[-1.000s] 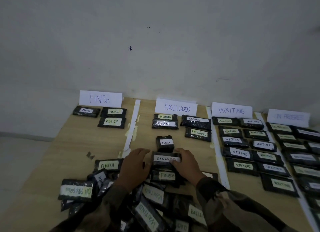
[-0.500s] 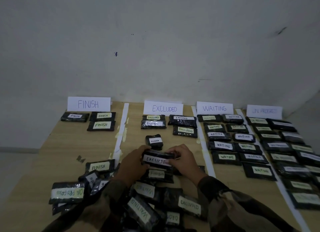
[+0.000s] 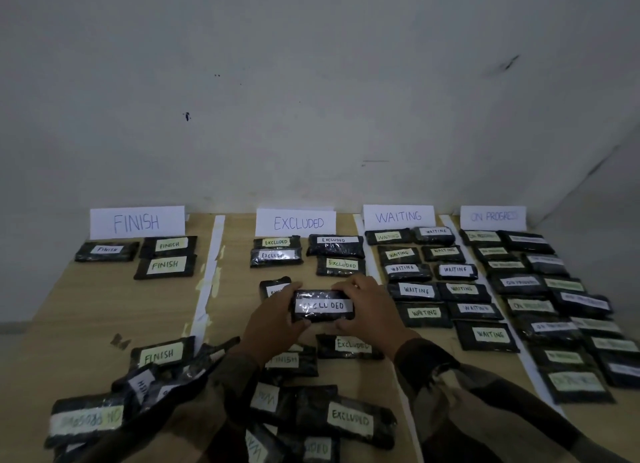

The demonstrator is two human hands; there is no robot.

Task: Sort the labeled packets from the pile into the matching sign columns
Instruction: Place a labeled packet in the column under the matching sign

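Note:
A black packet labelled EXCLUDED (image 3: 323,306) is held above the table between both hands. My left hand (image 3: 275,319) grips its left end and my right hand (image 3: 367,308) grips its right end. It hovers in the column under the EXCLUDED sign (image 3: 295,222), just in front of the sorted EXCLUDED packets (image 3: 341,265). A small FINISH packet (image 3: 273,287) lies partly hidden behind my left hand. The unsorted pile (image 3: 311,410) lies near the table's front edge, under my forearms.
Signs FINISH (image 3: 136,222), WAITING (image 3: 399,217) and ON PROGRESS (image 3: 493,217) stand along the wall. White tape strips (image 3: 211,255) divide the wooden table (image 3: 86,307) into columns. The WAITING (image 3: 415,289) and ON PROGRESS (image 3: 519,282) columns hold several packets each.
Both hands have lifted the EXCLUDED packet off the pile and carried it forward, toward the EXCLUDED sign. The camera has shifted, so the columns appear further left.

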